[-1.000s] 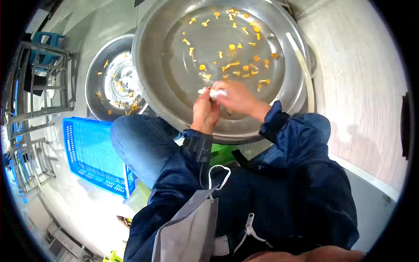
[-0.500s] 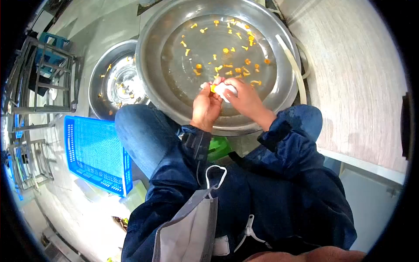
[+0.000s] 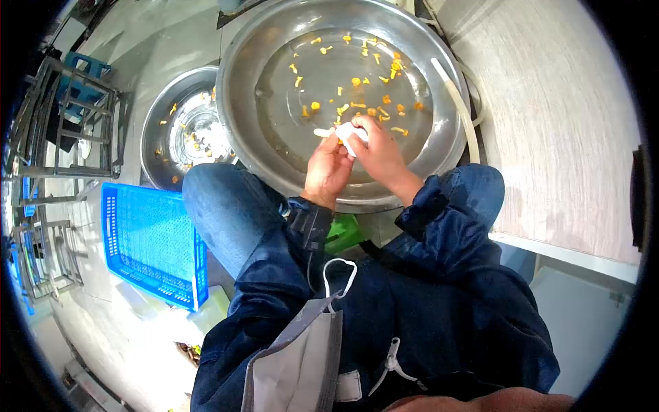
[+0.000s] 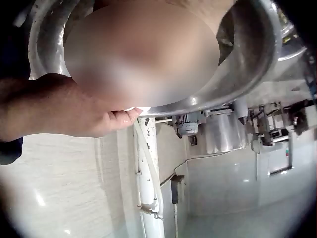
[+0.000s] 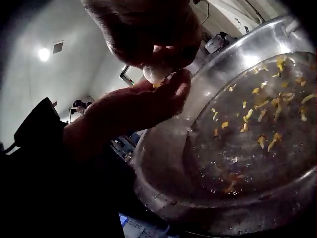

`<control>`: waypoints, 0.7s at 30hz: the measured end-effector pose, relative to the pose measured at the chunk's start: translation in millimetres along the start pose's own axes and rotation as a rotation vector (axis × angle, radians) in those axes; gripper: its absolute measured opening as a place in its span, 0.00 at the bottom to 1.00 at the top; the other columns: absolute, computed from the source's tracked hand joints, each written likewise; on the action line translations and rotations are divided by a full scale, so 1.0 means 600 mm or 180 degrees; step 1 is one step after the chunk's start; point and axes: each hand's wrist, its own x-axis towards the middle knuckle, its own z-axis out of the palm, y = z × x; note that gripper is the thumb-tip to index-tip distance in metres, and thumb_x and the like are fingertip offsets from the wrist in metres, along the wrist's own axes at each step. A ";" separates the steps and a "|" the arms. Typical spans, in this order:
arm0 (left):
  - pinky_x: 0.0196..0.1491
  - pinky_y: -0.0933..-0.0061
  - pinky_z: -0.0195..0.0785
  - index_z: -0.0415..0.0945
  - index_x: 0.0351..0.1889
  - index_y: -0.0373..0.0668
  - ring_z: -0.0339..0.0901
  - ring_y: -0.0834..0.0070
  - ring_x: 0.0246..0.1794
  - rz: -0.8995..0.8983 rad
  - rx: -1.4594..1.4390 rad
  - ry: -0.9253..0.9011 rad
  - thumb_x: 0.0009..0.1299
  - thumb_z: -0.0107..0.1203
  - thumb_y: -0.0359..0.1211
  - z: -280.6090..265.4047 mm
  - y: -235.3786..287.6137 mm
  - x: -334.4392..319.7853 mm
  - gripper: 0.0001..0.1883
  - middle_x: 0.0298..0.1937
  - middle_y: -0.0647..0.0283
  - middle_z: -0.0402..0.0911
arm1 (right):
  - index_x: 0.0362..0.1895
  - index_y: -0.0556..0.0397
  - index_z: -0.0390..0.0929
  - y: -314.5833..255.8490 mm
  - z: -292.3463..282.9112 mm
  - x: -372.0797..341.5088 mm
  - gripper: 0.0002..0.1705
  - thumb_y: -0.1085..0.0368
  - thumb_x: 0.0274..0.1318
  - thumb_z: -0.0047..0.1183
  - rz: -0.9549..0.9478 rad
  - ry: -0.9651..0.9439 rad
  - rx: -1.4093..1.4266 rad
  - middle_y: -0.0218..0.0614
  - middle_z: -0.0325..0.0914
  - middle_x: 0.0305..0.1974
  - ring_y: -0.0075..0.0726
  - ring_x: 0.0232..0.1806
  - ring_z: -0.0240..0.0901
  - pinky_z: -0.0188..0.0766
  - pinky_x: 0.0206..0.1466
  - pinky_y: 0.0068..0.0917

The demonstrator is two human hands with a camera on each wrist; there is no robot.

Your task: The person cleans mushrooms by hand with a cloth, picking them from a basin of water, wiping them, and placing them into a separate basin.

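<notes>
Over the near part of a large metal basin (image 3: pixel 240 130), both hands meet. The right hand (image 3: pixel 382 156) grips a white, soft-looking object (image 3: pixel 351 137); in the right wrist view the white object (image 5: pixel 156 74) shows between the hands. The left hand (image 3: pixel 328 170), palm up, pinches a small mushroom whose pale stem (image 3: pixel 321 132) sticks out to the left, with a bit of orange beside the white object. Several small orange-yellow mushrooms (image 3: pixel 356 82) float in the basin's water. A blurred patch covers much of the left wrist view, where part of a hand (image 4: pixel 121 121) shows below it.
A smaller metal basin (image 3: pixel 155 110) holding similar pieces stands at the left. Nearer is a blue plastic basket (image 3: pixel 147 240). A pale hose (image 3: pixel 456 96) hangs over the large basin's right rim. Metal racks (image 3: pixel 79 130) stand far left, and a green object (image 3: pixel 344 232) lies below the basin.
The pale stem now sticks out farther left from the left fingers. Both hands stay together while the white object shifts slightly within the right hand. The head view has moved a little.
</notes>
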 end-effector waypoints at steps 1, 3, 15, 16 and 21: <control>0.59 0.67 0.69 0.68 0.61 0.38 0.75 0.69 0.53 0.0033 0.0058 -0.0033 0.82 0.40 0.39 -0.005 -0.004 0.000 0.17 0.56 0.59 0.77 | 0.50 0.55 0.72 -0.002 0.001 -0.001 0.18 0.58 0.61 0.52 0.0087 0.0008 -0.0020 0.49 0.78 0.49 0.57 0.49 0.76 0.72 0.51 0.44; 0.61 0.66 0.67 0.68 0.61 0.40 0.74 0.70 0.55 -0.0174 0.0198 0.0105 0.81 0.44 0.38 -0.014 -0.005 -0.001 0.16 0.56 0.62 0.76 | 0.51 0.55 0.72 0.002 0.005 0.000 0.18 0.59 0.61 0.52 0.0183 0.0021 0.0026 0.48 0.79 0.49 0.57 0.50 0.76 0.72 0.51 0.43; 0.41 0.76 0.70 0.75 0.49 0.44 0.73 0.79 0.34 -0.0201 0.0063 0.0491 0.77 0.52 0.44 -0.013 -0.004 -0.001 0.14 0.36 0.68 0.77 | 0.50 0.51 0.73 0.001 -0.029 -0.012 0.15 0.61 0.61 0.51 0.0159 -0.0199 0.0118 0.46 0.79 0.46 0.53 0.48 0.77 0.72 0.49 0.43; 0.41 0.76 0.69 0.76 0.49 0.46 0.73 0.79 0.35 -0.0248 0.0150 0.0502 0.77 0.51 0.46 -0.007 -0.006 -0.001 0.14 0.37 0.70 0.78 | 0.50 0.50 0.73 -0.003 -0.028 -0.011 0.15 0.60 0.61 0.51 0.0047 -0.0283 0.0021 0.45 0.79 0.46 0.54 0.48 0.77 0.72 0.49 0.43; 0.43 0.73 0.67 0.76 0.47 0.49 0.72 0.79 0.39 -0.0395 0.0183 0.0514 0.76 0.51 0.48 -0.016 0.000 -0.007 0.15 0.40 0.71 0.77 | 0.48 0.49 0.74 0.011 -0.037 -0.016 0.15 0.58 0.60 0.52 -0.0103 -0.0679 -0.0449 0.43 0.78 0.46 0.55 0.47 0.76 0.72 0.49 0.44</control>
